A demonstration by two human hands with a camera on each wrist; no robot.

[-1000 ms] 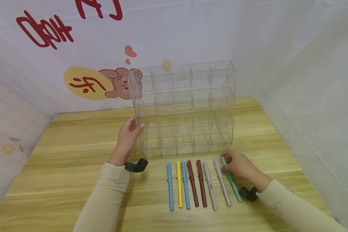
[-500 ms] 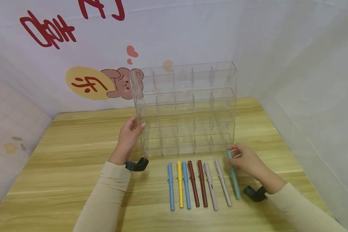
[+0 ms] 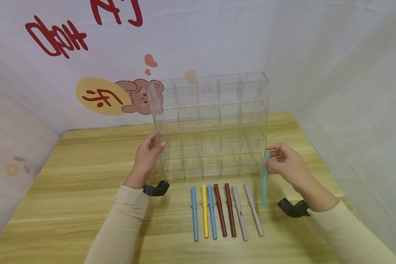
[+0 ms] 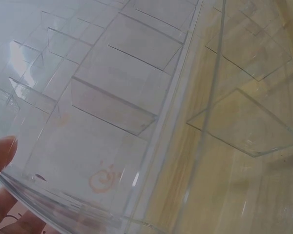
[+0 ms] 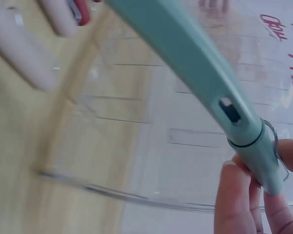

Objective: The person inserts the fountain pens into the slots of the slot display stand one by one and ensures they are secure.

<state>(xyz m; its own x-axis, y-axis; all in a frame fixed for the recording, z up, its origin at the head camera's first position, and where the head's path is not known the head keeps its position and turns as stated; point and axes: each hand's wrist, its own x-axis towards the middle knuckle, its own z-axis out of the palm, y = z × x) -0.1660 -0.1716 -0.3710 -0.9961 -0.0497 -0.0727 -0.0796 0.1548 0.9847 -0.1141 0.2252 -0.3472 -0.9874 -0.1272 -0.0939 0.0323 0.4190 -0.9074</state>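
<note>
In the head view a clear acrylic display rack (image 3: pixel 214 157) with divided tiers stands upright on the table. My left hand (image 3: pixel 146 158) grips its left side panel, thumb (image 4: pixel 1 152) on one face and fingers behind. Between thumb and fingertips my right hand (image 3: pixel 286 164) pinches a teal pen (image 3: pixel 264 187) by its cap end. That pen hangs nearly upright by the rack's lower right corner, its barrel pointing down. In the right wrist view the teal pen (image 5: pixel 195 73) crosses the frame at a slant, clip and ink window showing.
In front of the rack several capped pens lie side by side: a yellow pen (image 3: pixel 205 212), blue ones such as this blue pen (image 3: pixel 194 216), dark red ones such as this dark red pen (image 3: pixel 230 212), and pale ones including this pale grey pen (image 3: pixel 254 212). A printed curtain (image 3: pixel 217 36) hangs behind.
My right hand has lifted the teal pen from the right end of the row, moved it up toward the rack's right side and tipped it upright. My left hand stays on the rack.
</note>
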